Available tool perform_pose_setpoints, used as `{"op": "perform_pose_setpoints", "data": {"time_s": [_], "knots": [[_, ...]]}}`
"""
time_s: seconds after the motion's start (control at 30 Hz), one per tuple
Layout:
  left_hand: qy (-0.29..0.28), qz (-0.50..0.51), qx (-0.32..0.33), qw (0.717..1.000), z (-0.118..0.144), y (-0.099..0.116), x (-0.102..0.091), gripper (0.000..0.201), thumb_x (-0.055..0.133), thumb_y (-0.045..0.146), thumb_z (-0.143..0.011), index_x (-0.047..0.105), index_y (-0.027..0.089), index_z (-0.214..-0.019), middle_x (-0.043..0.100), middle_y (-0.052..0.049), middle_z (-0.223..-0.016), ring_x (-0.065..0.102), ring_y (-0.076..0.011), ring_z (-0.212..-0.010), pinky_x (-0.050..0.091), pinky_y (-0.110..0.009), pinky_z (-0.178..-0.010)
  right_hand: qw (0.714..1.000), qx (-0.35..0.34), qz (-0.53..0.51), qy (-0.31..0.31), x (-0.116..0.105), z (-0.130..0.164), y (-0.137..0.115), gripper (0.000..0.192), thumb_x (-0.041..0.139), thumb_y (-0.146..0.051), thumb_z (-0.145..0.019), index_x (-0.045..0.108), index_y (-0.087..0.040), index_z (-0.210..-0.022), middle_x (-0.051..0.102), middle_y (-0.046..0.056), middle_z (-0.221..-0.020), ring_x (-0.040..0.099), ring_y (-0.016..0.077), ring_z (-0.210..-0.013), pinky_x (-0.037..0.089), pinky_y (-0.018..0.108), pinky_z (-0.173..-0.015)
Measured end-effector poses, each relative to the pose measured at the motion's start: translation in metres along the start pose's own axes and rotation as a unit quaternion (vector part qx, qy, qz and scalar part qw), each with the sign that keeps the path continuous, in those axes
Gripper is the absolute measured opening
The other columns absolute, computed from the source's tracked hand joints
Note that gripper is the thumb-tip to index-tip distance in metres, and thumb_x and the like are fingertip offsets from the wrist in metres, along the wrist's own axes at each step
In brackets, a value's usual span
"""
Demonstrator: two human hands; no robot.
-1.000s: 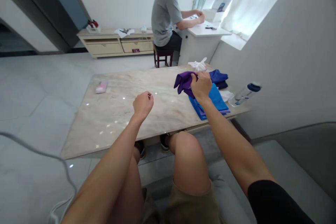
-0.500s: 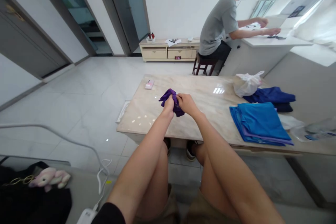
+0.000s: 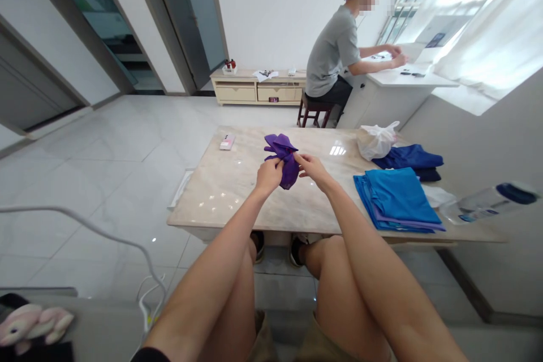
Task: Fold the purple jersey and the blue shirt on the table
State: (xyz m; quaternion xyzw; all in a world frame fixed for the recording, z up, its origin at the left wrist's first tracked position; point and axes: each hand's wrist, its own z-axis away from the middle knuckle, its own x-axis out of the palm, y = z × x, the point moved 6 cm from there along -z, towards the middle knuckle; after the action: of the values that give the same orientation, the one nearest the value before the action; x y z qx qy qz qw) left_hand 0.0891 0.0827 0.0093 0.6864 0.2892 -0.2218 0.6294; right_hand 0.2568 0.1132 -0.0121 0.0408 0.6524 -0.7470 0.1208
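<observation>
1. Because the crumpled purple cloth [image 3: 288,172] is limp, it is apparently gripped from two sides so that its folds are kept gathered; it is held over the pale marble-patterned surface [image 3: 237,181], between the far and near edges, left of the middle. Whether its lower end touches is hard to tell.

2. By the left hand [image 3: 268,176], the bunched middle is pinched with bent fingers; by the right hand [image 3: 313,168], the right side is pinched between thumb and forefinger, the other fingers being loosely curled.

3. Toward the right end, a flat-folded stack of bright blue fabric [image 3: 394,195] is set along the near edge, probably for easy reach; it seems the closest obstacle to the right forearm.

4. Behind it, dark blue folded fabric [image 3: 413,157] is placed beside a knotted white plastic bag [image 3: 376,141] at the far edge. Near the right end, a clear bottle with a navy lid [image 3: 487,202] is seen.

5. By the far left corner, a pale pink phone [image 3: 228,142] is laid, well apart from both hands.
</observation>
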Motion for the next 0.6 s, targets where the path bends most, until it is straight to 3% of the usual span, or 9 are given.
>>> {"op": "perform_pose_setpoints", "data": {"time_s": [0.13,0.27,0.47,0.6], "knots": [[-0.048,-0.154,0.029,0.986,0.008,0.011,0.011,0.035,0.053,0.024,-0.108,0.088,0.023,-0.106,0.085,-0.015,-0.116,0.078,-0.0290,-0.111,0.055,-0.035,-0.095,0.997,0.004,0.073,-0.021,-0.003,0.001,0.010,0.036,0.074,-0.052,-0.101,0.077,-0.016,-0.101,0.077,0.007,-0.090,0.068,0.0170,-0.078,0.055,0.023,-0.059],[-0.052,-0.210,0.024,0.976,0.009,0.017,0.015,0.035,0.054,0.032,-0.109,0.089,0.026,-0.108,0.085,-0.013,-0.116,0.078,-0.0303,-0.112,0.056,-0.035,-0.092,0.991,-0.015,0.132,-0.014,-0.004,-0.003,0.014,0.030,0.068,-0.043,-0.102,0.074,-0.017,-0.087,0.071,0.004,-0.074,0.063,0.0155,-0.066,0.053,0.024,-0.057],[-0.031,-0.159,0.038,0.986,0.006,0.023,0.016,0.031,0.059,0.033,-0.108,0.090,0.032,-0.106,0.086,-0.012,-0.113,0.078,-0.0313,-0.111,0.054,-0.036,-0.093,0.985,-0.026,0.171,0.027,-0.014,-0.008,0.018,0.048,0.071,-0.062,-0.097,0.070,-0.018,-0.076,0.072,0.008,-0.072,0.068,0.0207,-0.070,0.052,0.028,-0.059],[0.004,-0.090,0.050,0.995,0.005,0.023,0.016,0.022,0.070,0.032,-0.103,0.090,0.034,-0.093,0.086,-0.009,-0.107,0.077,-0.0311,-0.108,0.052,-0.036,-0.095,0.986,-0.023,0.149,0.070,-0.026,-0.014,0.023,0.034,0.064,-0.043,-0.096,0.070,-0.019,-0.073,0.068,0.005,-0.070,0.066,0.0216,-0.071,0.053,0.030,-0.064]]}}
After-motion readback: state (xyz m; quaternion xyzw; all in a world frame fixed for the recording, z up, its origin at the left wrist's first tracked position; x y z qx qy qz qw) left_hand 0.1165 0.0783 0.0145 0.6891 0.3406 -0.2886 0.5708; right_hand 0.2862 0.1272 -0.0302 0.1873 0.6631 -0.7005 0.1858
